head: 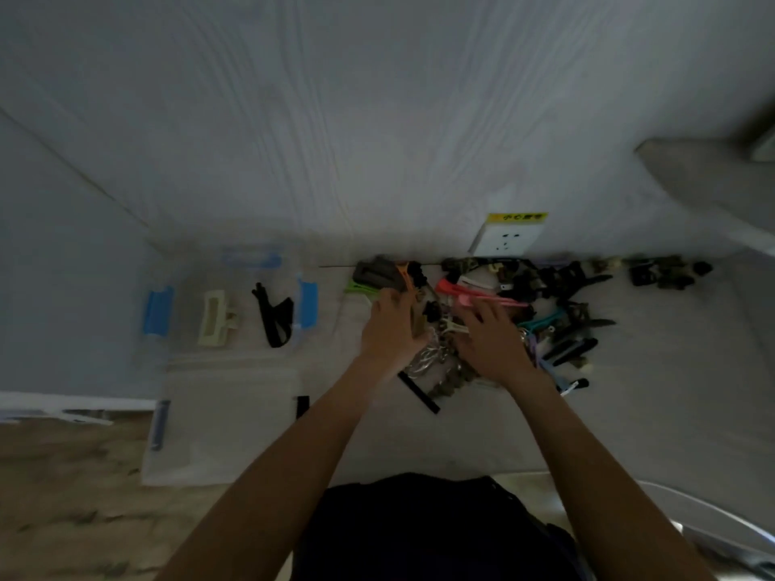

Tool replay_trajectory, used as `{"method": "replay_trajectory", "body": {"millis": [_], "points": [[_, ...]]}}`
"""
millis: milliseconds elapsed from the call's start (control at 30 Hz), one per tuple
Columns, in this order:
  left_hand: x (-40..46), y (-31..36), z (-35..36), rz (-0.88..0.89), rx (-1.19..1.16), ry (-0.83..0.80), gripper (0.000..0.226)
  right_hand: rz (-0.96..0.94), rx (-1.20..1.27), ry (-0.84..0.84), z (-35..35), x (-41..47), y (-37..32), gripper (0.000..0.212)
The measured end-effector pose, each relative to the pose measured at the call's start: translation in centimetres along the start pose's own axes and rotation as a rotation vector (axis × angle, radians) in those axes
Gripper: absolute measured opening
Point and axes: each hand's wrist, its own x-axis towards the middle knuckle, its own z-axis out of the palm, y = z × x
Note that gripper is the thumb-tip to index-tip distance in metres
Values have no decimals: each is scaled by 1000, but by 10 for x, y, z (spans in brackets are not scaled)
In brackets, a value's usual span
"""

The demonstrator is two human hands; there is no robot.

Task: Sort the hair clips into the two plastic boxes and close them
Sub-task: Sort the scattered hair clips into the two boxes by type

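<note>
**Sorting a heap of hair clips by the wall**

Against the wall, under a white socket [505,241], a heap of hair clips [516,304] lies spread on the pale worktop [629,392]. Both my hands are in its left part. My left hand [392,325] has its fingers curled round something tan and orange, probably a clip or two, though blur keeps me from being sure. My right hand [490,341] lies flat, fingers spread and loose, over the heap and grips nothing.

To the left stands a clear plastic box [184,312] with blue latches, uncovered. It holds a cream claw clip [216,322] and a black clip [274,316], well apart. Nearer me lies a second clear box or lid [226,425]; I cannot tell which.

Most clips are unsorted, so the task looks barely begun.

These clips should be light, stiff plastic and metal, sprung, and apt to snag one another. I judge it best to pinch one by its body or hinge and lift it clear, not drag it. The long thin pink clips [474,297] may slip; taking them mid-length seems safest.
</note>
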Motion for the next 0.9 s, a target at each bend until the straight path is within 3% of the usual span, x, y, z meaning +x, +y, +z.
{"method": "replay_trajectory", "body": {"millis": [67, 167, 267, 367, 533, 600, 733, 900], "points": [[-1, -1, 8, 4, 29, 35, 60, 11, -24, -51, 0, -3, 0, 51], [-3, -5, 10, 23, -77, 100, 54, -13, -62, 30, -7, 0, -3, 45], [-15, -3, -7, -16, -367, 210, 43, -164, 60, 125, -20, 22, -20, 39], [-37, 0, -37, -96, -606, 350, 32, -328, 111, 97, -25, 54, -52, 50], [-74, -27, -97, -141, -863, 622, 34, -209, -99, 14, -8, 82, -97, 55], [-81, -51, -117, -191, -841, 677, 34, -163, -100, 46, -1, 83, -99, 52], [-84, -113, -141, -352, -623, 570, 36, -131, -54, 111, -4, 72, -108, 60], [-64, -158, -142, -372, -498, 248, 41, 70, 522, 130, -29, 51, -121, 57]]}}
